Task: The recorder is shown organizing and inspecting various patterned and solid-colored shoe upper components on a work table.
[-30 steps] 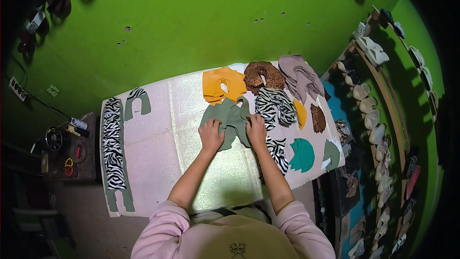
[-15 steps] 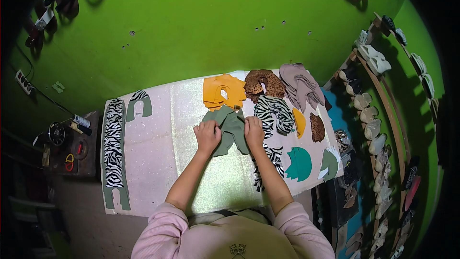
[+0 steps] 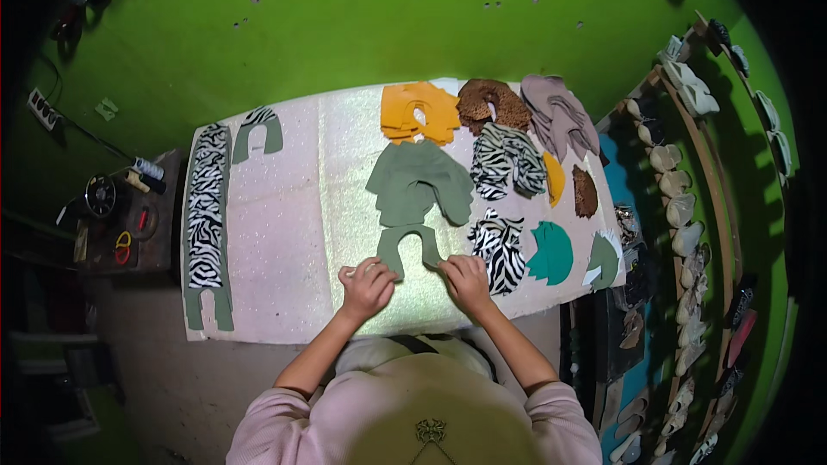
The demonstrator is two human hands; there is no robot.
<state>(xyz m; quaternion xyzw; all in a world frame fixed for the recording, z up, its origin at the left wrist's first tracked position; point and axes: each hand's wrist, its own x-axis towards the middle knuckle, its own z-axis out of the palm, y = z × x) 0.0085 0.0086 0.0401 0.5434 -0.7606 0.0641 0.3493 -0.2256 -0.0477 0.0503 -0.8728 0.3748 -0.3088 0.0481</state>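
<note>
My left hand (image 3: 369, 286) is closed on the left leg of a U-shaped green fabric piece (image 3: 392, 250). The right leg of that piece is pinched in my right hand (image 3: 466, 280). It lies flat on the table, its curved end just touching or close to a pile of matching green pieces (image 3: 401, 168). Zebra-print pieces (image 3: 498, 245) lie right beside my right hand, and a second zebra-print pile (image 3: 493, 159) sits farther back. At the far left, a long overlapping row of zebra-print and green pieces (image 3: 207, 207) runs along the table, with one two-tone U piece (image 3: 269, 139) next to it.
Behind the green pile are orange pieces (image 3: 401, 108), leopard-print pieces (image 3: 482, 103) and taupe pieces (image 3: 556, 112). Teal pieces (image 3: 553, 254) lie to the right on the cloth-covered table (image 3: 280, 250). A shoe rack (image 3: 702, 159) stands right; a sewing machine (image 3: 101, 195) stands left.
Both hands have moved toward me from the green pile. One U-shaped green piece now lies apart in front of the pile, which was bunched between the hands before. The view has shifted too.
</note>
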